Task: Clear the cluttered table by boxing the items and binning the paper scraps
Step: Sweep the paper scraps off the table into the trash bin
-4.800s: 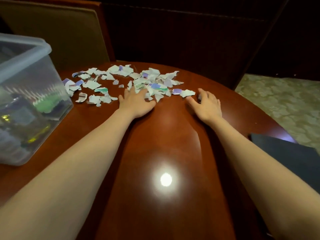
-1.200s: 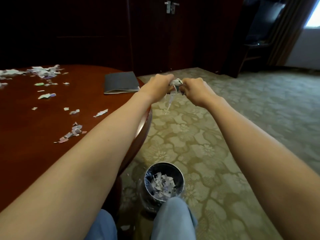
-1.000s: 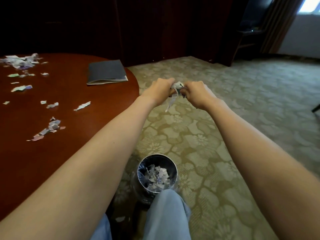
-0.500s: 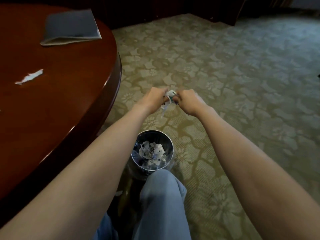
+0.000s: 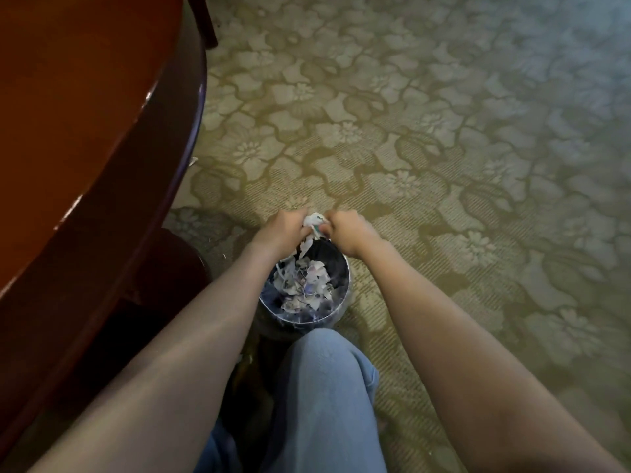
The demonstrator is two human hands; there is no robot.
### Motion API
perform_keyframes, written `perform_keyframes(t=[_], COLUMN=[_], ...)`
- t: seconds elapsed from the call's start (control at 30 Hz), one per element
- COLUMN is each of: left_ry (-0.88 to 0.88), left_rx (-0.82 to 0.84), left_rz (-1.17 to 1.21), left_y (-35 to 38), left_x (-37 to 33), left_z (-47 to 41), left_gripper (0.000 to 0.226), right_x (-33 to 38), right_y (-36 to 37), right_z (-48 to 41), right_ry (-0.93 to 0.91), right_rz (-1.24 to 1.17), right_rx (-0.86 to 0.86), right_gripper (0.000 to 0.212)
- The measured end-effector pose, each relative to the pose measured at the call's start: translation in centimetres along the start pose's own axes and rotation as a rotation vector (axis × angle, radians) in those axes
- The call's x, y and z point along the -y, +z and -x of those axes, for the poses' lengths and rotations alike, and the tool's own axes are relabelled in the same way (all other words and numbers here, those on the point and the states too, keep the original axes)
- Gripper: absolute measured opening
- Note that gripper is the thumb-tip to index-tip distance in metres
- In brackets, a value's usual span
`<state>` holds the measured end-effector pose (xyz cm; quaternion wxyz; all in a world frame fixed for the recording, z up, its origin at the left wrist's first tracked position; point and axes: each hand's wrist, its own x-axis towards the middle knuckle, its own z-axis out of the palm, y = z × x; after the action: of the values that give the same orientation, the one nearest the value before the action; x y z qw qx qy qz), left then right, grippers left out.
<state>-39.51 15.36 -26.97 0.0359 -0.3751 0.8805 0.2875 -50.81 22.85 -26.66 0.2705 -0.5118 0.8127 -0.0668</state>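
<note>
Gripping one wad of scraps between left hand and right hand, both curled tight around it. Pressed together, probably against spilling bits. Held right over the far rim of the bin, for dropping onto the pile inside.

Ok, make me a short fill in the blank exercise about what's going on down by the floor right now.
1. The left hand and right hand hold a bunch of paper scraps over the ____.
2. That container stands on a floral ____.
3. The wooden table is on the person's ____ side.
Missing words: bin; carpet; left.
</note>
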Motion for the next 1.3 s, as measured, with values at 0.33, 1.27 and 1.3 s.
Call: perform_keyframes(t=[0.33, 1.27, 1.3], left_ry=[-0.268, -0.503, -0.497], left_rx=[0.190, 0.245, 0.233], left_rz=[-0.111, 0.101, 0.084], left_y=[3.8, 5.5, 5.1], left_x=[2.8, 4.3, 4.2], left_z=[-2.0, -2.9, -2.8], left_gripper=[0.029, 0.019, 0.023], right_x=[0.4, 1.1, 1.1], right_y=[5.2, 6.2, 5.8], right_z=[-4.1, -6.0, -5.9], right_ry=[0.206, 0.332, 0.327], right_rz=[-0.044, -0.140, -0.126], right_rx=[0.210, 0.422, 0.416], right_gripper=[0.027, 0.045, 0.044])
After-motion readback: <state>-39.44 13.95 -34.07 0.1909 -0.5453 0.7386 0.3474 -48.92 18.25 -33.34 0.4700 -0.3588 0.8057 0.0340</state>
